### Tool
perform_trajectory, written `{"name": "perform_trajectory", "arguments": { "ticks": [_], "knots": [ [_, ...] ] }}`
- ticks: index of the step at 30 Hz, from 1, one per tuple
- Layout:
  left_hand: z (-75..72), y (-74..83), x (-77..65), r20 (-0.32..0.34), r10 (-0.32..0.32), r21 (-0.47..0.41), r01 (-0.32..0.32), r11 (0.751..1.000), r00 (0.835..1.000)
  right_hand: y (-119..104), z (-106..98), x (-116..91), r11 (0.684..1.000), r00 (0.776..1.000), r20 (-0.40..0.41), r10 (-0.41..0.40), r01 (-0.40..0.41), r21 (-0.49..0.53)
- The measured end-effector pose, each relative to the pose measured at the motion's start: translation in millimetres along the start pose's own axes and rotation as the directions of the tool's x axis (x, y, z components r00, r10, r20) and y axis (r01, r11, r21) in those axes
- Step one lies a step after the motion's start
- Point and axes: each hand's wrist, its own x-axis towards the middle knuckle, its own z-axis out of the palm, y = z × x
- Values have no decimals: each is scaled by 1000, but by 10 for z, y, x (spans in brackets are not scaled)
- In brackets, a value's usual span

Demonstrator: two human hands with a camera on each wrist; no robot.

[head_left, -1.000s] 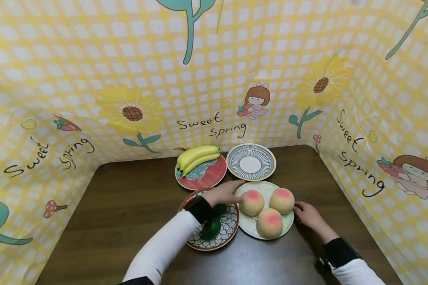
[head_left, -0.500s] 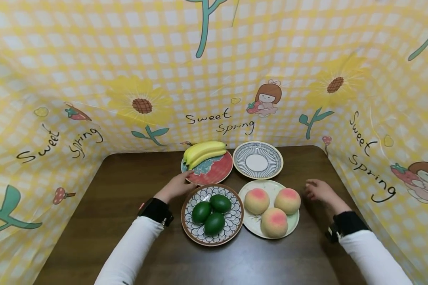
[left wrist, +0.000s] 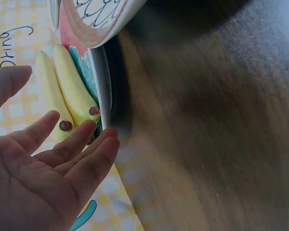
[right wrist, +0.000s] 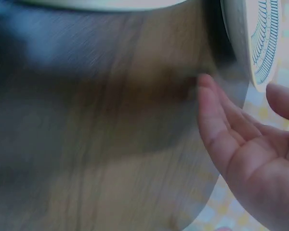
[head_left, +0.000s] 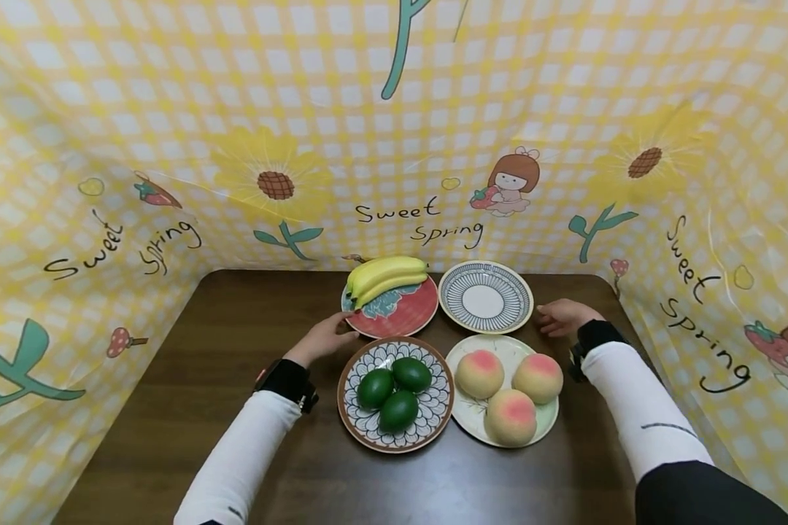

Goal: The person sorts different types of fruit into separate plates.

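My left hand is at the left front edge of the red and teal plate, its fingers extended and apart in the left wrist view. Whether the fingertips touch the rim I cannot tell. Yellow bananas lie on that plate. To the right of the blue-striped white plate, my right hand has its fingers loosely extended, holding nothing. In the right wrist view a small gap shows between the fingertips and this plate. The striped plate bears no fruit.
Nearer the front, a brown-rimmed plate bears three green oval fruits. Beside it stands a pale green plate with three peaches. The brown wooden table ends at a yellow checked cloth.
My left hand has left the nearest-left peach and moved left to the red plate's edge. My right hand has moved from beside the peach plate back towards the striped plate. The head view has shifted.
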Motion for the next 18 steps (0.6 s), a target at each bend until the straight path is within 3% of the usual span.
{"name": "perform_trajectory", "arguments": {
  "ticks": [4,8,13,18],
  "knots": [
    [2,18,9,-4,-15,-17,15,1000,1000,442,-301,959,990,999,41,-7,1,142],
    [99,16,2,1,-23,-43,23,999,1000,817,-434,1479,988,1000,-23,8,-4,153],
    [142,-10,-9,0,-14,-39,14,999,1000,1114,-531,1765,988,997,-73,28,-16,154],
    [73,-29,-24,-6,-26,-53,26,998,1000,1001,-435,1596,990,996,-86,1,11,139]
  ]
}}
